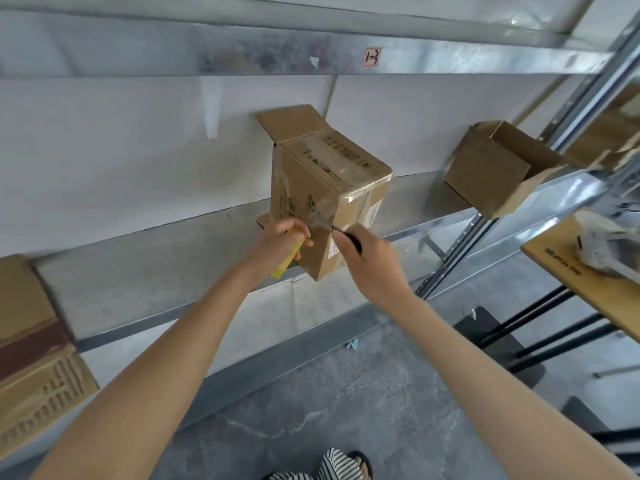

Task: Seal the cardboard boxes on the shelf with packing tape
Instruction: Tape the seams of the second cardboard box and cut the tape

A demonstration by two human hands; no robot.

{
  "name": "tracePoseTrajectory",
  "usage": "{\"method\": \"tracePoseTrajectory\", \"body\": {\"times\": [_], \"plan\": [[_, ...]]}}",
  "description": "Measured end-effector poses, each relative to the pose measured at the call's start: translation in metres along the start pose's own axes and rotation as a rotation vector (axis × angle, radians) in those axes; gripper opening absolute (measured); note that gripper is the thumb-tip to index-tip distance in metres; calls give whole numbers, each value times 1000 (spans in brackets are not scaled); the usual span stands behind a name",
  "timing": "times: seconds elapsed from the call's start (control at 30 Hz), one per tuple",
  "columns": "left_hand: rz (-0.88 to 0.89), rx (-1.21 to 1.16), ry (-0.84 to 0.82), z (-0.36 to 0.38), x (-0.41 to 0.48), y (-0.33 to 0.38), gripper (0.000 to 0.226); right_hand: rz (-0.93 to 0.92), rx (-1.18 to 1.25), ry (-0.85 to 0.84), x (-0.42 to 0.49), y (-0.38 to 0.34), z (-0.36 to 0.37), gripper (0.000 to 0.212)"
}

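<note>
A cardboard box (325, 188) lies on its side on the metal shelf (138, 271), with clear tape shining over its top and front faces and a flap open at the back. My left hand (280, 242) grips a yellow tape roll (289, 252) at the box's lower front edge, and a stretch of clear tape (320, 220) runs from it. My right hand (367, 258) holds a thin black tool (348, 237) whose tip meets that tape beside the box.
A second, open cardboard box (498, 168) sits tilted at the shelf's right end by the steel upright (519, 188). A printed carton (34, 358) lies at the left. A wooden table (595, 282) with a white object stands to the right. Grey floor lies below.
</note>
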State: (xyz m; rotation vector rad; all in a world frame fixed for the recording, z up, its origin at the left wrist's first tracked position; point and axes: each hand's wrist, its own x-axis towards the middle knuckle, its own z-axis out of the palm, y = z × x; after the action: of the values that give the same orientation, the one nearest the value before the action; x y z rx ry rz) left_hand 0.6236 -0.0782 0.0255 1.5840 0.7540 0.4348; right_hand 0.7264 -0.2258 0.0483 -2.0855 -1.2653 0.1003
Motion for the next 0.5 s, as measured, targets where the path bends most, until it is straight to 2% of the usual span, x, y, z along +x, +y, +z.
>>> {"method": "tracePoseTrajectory", "body": {"times": [0.13,0.23,0.37,0.5], "plan": [[6,-20,-12,1,-4,2,27,198,70,-150,-13,16,19,35],[10,-29,6,1,-4,2,28,270,100,-175,-12,20,23,35],[18,-5,17,1,-1,0,29,305,138,-193,-5,18,24,48],[16,12,20,0,1,-2,30,279,135,-231,4,9,25,52]]}}
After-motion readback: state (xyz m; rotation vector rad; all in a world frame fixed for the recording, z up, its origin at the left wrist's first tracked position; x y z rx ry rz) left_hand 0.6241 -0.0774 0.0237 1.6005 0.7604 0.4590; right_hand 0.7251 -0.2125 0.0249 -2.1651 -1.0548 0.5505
